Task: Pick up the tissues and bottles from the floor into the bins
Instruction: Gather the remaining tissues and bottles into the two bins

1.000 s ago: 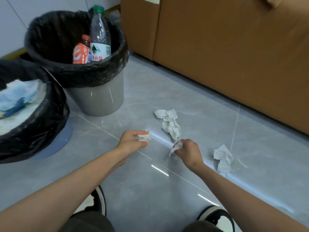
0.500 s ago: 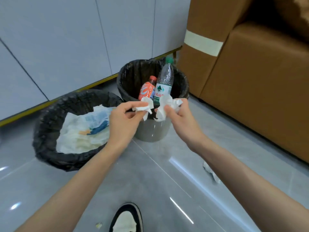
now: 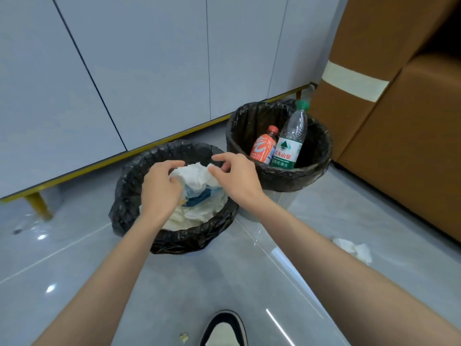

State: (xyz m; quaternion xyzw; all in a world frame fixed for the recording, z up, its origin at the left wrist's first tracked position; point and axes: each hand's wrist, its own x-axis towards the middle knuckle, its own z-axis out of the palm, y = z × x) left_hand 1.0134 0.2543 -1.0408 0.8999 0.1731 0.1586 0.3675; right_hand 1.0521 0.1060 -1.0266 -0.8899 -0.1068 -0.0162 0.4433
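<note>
Crumpled white tissues (image 3: 199, 211) fill the near black-lined bin (image 3: 124, 196), right under both hands. The right hand (image 3: 239, 181) hangs over them, fingers loosely spread and holding nothing. The left hand (image 3: 162, 193) curls down into the paper — whether it grips any, I cannot tell. One loose tissue (image 3: 354, 249) lies on the floor (image 3: 249, 283) near its right edge. An orange bottle (image 3: 263, 146) and a clear bottle (image 3: 290, 141) stand in the far bin (image 3: 287, 181).

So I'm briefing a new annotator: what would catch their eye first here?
The left hand and right hand meet over the near black-lined bin, heaped with white tissues. Behind it to the right, a second bin holds an orange bottle and a clear green-capped bottle. One crumpled tissue lies on the floor at right, by the brown sofa.
</note>
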